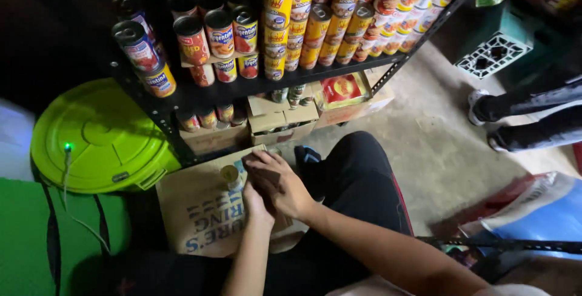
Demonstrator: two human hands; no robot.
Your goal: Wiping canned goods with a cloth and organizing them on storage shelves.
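view: head cam looking down, person crouched on the floor in front of a metal shelf rack (388,65), dim light

box: brown cardboard box (200,211) on the floor, printed flap facing up, right under both hands, just below the rack's bottom shelf

can: small can (230,176) w/ a gold-ish top, standing upright at the box opening, long axis vertical, lid toward the cam

left hand: left hand (257,202) comes up from the bottom of frame, sits just right of the can, looks like it's touching its side. mostly covered by the other hand so can't tell if the fingers are curled round it or loose

right hand: right hand (279,184) comes in from lower right, lies on top of the left one, fingers (257,161) bent and pointing left at the can, tips just up-right of the lid. don't look clamped on anything, but the grip side is hidden, so can't tell for sure

key relation: can is left of both hands, v close. left hand is the nearer one; right fingers hang over it from above

around: shelves packed w/ stacked cans (339,23), red + yellow labels; more small boxes on the bottom shelf; lime green bin lid (97,138) off to the left w/ a cord across it; someone else's legs (533,120) standing far right, well apart
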